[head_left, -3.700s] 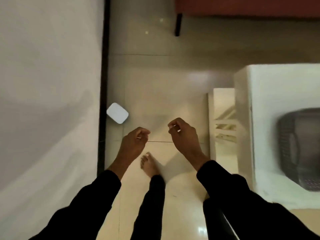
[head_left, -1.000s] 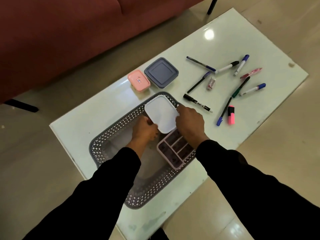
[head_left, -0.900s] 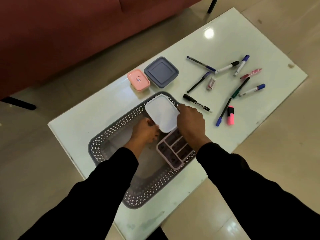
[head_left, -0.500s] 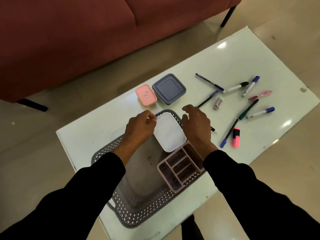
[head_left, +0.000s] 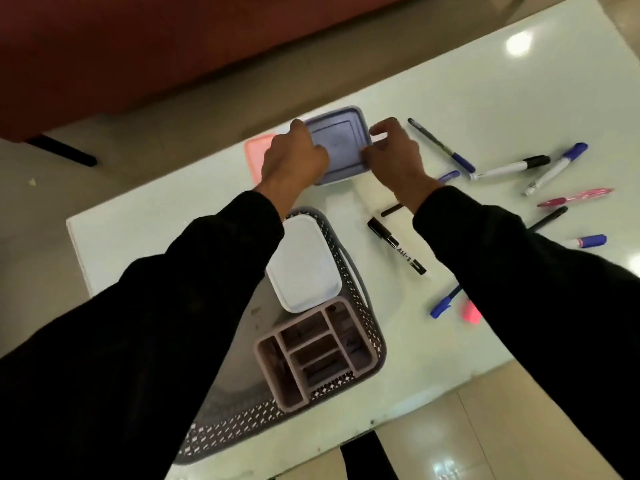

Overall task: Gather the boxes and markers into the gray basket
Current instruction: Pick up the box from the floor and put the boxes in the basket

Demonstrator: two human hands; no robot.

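A gray-blue square box (head_left: 341, 143) sits at the far side of the white table (head_left: 485, 81). My left hand (head_left: 294, 157) grips its left edge and my right hand (head_left: 394, 154) grips its right edge. A pink box (head_left: 254, 157) lies just left of it, partly hidden by my left hand. The gray basket (head_left: 360, 282) holds a white box (head_left: 304, 265) and a pink divided tray (head_left: 315, 351); my left sleeve covers much of the basket. Several markers lie to the right, among them a black marker (head_left: 396, 249), a blue pen (head_left: 441, 145) and a pink pen (head_left: 575, 197).
A red sofa (head_left: 173, 39) stands behind the table on dark legs. The tiled floor (head_left: 485, 438) shows past the near table edge. A pink highlighter (head_left: 471, 311) and a blue-capped pen (head_left: 443, 304) lie beside my right sleeve.
Both hands have left the white box in the basket and reached forward to the gray-blue box, closing on its two sides. The camera has moved closer over the table.
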